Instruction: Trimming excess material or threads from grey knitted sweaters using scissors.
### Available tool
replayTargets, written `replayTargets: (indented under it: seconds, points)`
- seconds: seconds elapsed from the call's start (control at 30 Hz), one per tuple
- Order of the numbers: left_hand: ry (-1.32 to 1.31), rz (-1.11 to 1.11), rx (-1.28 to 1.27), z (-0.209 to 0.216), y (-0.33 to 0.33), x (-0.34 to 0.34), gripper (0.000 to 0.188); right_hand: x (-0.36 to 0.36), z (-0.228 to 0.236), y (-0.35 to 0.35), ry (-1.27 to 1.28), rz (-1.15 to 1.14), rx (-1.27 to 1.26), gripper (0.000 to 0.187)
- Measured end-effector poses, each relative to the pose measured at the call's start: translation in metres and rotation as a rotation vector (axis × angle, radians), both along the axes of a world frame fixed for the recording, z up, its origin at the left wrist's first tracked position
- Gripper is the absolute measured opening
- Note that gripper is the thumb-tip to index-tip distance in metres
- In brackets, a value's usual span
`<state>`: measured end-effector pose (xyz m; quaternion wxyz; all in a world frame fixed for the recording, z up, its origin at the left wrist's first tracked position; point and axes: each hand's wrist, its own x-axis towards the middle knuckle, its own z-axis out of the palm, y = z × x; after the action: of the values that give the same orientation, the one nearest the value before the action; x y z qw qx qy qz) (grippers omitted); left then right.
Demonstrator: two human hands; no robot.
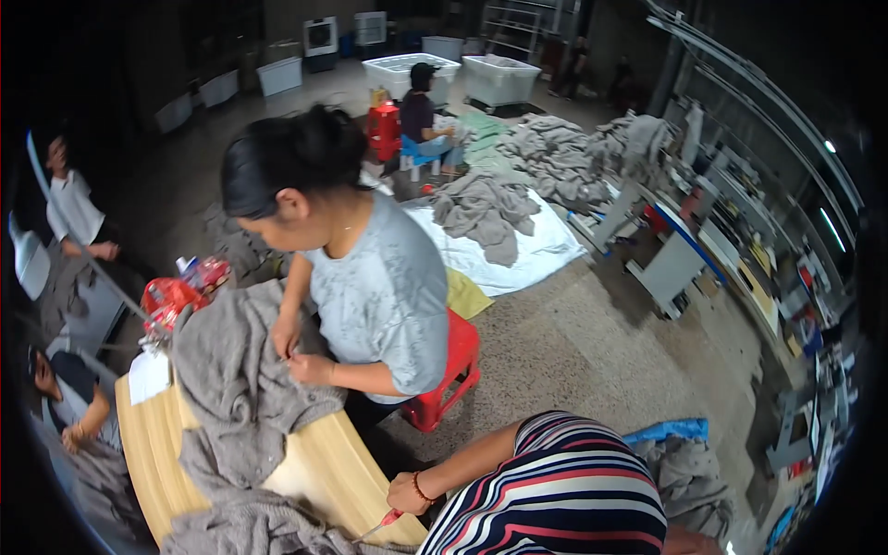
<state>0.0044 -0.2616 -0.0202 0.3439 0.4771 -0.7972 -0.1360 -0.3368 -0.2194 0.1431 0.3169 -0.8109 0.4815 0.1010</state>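
Observation:
From under a striped sleeve (555, 481) my right arm reaches left to the edge of the pale wooden table (148, 462). My right hand (408, 494), with a beaded bracelet at its wrist, is closed on a small red-handled tool (392, 517). The tool's thin metal end points down-left at a grey knitted garment (254, 525), cut off by the lower edge. I cannot make out its exact kind. My left hand is out of sight. Across the table, a co-worker in a grey top (384, 277) pinches another grey knitted garment (236, 356) with both hands.
A red stool (453, 370) is under the co-worker. Red plastic bags (171, 301) and a white paper (149, 375) lie at the table's far end. Grey garments (490, 208) are heaped on white sheeting. White bins (499, 81) stand behind; two people (83, 398) are at left.

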Motion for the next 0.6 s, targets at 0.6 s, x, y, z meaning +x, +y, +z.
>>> replayTargets:
  seconds: [0.6]
  points:
    - [0.025, -0.28, -0.867, 0.027, -0.307, -0.002, 0.05, -0.018, -0.048, 0.016, -0.188, -0.17, -0.192, 0.013]
